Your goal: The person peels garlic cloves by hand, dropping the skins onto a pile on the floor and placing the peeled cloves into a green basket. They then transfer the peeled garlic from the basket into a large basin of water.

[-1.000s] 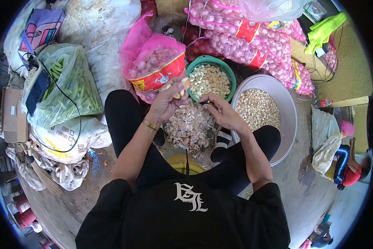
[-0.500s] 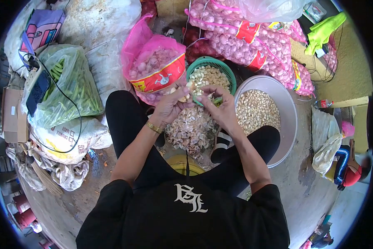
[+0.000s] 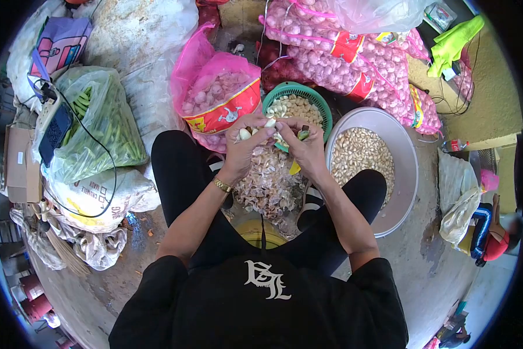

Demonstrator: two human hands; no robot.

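Observation:
My left hand (image 3: 245, 152) is closed around several pale garlic cloves (image 3: 245, 134), which show between the fingers. A peeled white clove (image 3: 270, 123) sits at the fingertips, where both thumbs come together. My right hand (image 3: 306, 152) is closed on a small green tool (image 3: 302, 134) that looks like a paring knife; its blade is mostly hidden. Under the hands lies a heap of papery garlic skins (image 3: 267, 185). Just beyond them stands a green basket (image 3: 327, 116) with peeled cloves. To the right, a pale basin (image 3: 409, 168) holds many unpeeled cloves (image 3: 363, 157).
An open pink mesh sack (image 3: 191, 58) of garlic stands ahead; full garlic sacks (image 3: 383, 70) are stacked at the right back. A clear bag of green vegetables (image 3: 101, 131) is at the left. A yellow container (image 3: 252, 230) sits between my legs. Another person (image 3: 495, 244) is far right.
My hands have drawn together, and the thumbs now meet at a white clove. The green tool's blade has turned mostly out of sight. A yellow piece now shows below my right hand.

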